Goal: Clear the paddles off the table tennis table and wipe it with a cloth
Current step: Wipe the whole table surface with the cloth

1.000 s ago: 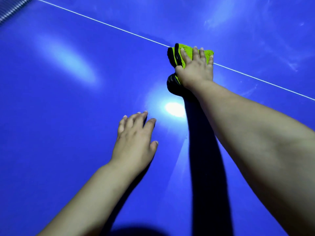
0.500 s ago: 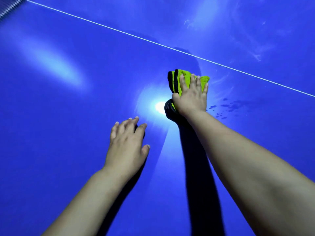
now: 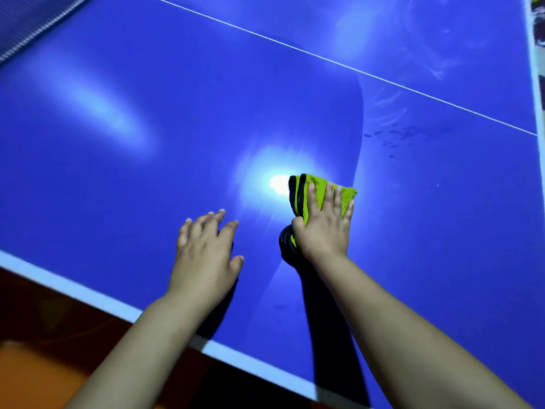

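The cloth (image 3: 317, 187) lies on the table tennis table (image 3: 118, 172) under the fingers of the right hand (image 3: 324, 231), jutting past the fingertips. The left hand (image 3: 203, 258) spreads over the table just left of them. Drops (image 3: 407, 134) lie beyond the fingertips to the right, the centre line (image 3: 339, 64) farther behind, and the net (image 3: 32, 28) far left.

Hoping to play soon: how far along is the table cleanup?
Done: no paddles show on the visible table. In hand: the right hand presses the green cloth flat on it; the left hand is open alongside. To do: dark spots near the white line and faint smears beyond it look unwiped.
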{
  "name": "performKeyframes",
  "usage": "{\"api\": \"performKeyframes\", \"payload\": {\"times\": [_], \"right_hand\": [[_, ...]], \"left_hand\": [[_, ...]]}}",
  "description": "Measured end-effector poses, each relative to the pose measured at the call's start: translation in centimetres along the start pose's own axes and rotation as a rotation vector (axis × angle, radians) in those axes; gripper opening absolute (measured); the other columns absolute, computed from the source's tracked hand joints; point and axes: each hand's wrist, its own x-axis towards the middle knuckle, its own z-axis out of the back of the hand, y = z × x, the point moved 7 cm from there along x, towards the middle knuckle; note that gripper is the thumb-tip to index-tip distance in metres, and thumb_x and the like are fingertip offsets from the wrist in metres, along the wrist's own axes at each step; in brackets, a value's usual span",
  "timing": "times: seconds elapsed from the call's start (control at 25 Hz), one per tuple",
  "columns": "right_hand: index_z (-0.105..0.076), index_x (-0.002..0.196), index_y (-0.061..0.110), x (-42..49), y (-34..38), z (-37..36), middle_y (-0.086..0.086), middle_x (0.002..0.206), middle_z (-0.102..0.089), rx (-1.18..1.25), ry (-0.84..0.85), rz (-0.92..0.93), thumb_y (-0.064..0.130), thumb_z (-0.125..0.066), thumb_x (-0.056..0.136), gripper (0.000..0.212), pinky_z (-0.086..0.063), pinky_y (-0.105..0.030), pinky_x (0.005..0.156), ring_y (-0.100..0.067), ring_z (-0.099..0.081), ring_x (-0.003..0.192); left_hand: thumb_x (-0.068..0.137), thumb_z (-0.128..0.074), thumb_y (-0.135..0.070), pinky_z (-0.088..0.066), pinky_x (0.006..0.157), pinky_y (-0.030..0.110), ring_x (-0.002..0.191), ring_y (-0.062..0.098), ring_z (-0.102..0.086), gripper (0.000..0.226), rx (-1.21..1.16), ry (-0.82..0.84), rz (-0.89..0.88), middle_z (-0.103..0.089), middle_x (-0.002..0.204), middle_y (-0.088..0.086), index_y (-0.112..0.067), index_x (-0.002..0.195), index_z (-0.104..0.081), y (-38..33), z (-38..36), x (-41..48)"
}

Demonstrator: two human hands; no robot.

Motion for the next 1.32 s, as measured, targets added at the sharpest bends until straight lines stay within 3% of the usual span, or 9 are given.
{"api": "performKeyframes", "payload": {"times": [0.24,0.44,0.68,0.88,1.04,1.32], "right_hand": [[-0.002,0.154,0.025,-12.1,2.9,-2.8,-0.012,0.16,0.004,-0.01,0.036,0.026,0.044,-0.027,0.083,0.077,0.016,-0.049,0.115,-0.027,0.009,0.148],[-0.049,0.14,0.018,-19.3,4.3,-3.9,-0.02,0.146,-0.042,0.023,-0.004,0.045,0.043,-0.036,0.067,0.078,-0.016,-0.054,0.11,-0.035,-0.037,0.137],[-0.049,0.139,0.016,-24.6,3.6,-5.1,-0.019,0.145,-0.042,0.067,0.085,0.035,0.038,-0.036,0.068,0.075,-0.018,-0.053,0.11,-0.032,-0.036,0.138],[-0.041,0.144,0.02,-18.9,0.2,-3.7,-0.019,0.149,-0.038,0.132,0.023,-0.208,0.042,-0.047,0.069,0.078,-0.007,-0.054,0.112,-0.034,-0.029,0.141],[-0.001,0.153,0.032,-11.3,-2.6,-1.9,-0.01,0.16,0.009,0.12,0.033,-0.198,0.047,-0.034,0.084,0.078,0.019,-0.051,0.113,-0.027,0.013,0.147],[0.001,0.152,0.033,4.4,-6.4,1.8,-0.008,0.161,0.01,0.071,-0.012,-0.115,0.051,-0.037,0.088,0.077,0.015,-0.051,0.115,-0.024,0.016,0.147]], "left_hand": [[0.082,-0.064,-0.035,-0.006,0.114,0.042,0.138,0.025,-0.022,0.06,0.023,0.001,0.029,-0.031,0.149,0.006,-0.019,0.136,-0.044,3.0,1.2,-8.9],[0.074,-0.072,-0.03,-0.018,0.111,0.049,0.132,0.03,-0.036,0.059,0.043,-0.012,0.002,-0.044,0.141,0.011,-0.015,0.127,-0.055,3.0,1.6,-12.1],[0.087,-0.055,-0.038,-0.004,0.114,0.041,0.14,0.022,-0.015,0.06,0.061,0.092,-0.073,-0.022,0.153,0.003,-0.022,0.141,-0.034,-0.6,0.9,-11.1],[0.088,-0.052,-0.041,-0.004,0.114,0.039,0.14,0.021,-0.014,0.061,0.097,0.131,-0.096,-0.02,0.153,0.001,-0.025,0.142,-0.031,-3.4,0.0,-7.1],[0.088,-0.053,-0.04,-0.005,0.114,0.04,0.14,0.022,-0.015,0.063,0.109,0.169,-0.078,-0.019,0.153,0.002,-0.024,0.144,-0.028,-5.1,-1.5,-2.7],[0.087,-0.056,-0.041,-0.003,0.115,0.041,0.141,0.024,-0.008,0.078,0.104,0.163,-0.092,-0.004,0.156,0.003,-0.024,0.149,-0.011,-11.5,-3.9,8.1]]}}
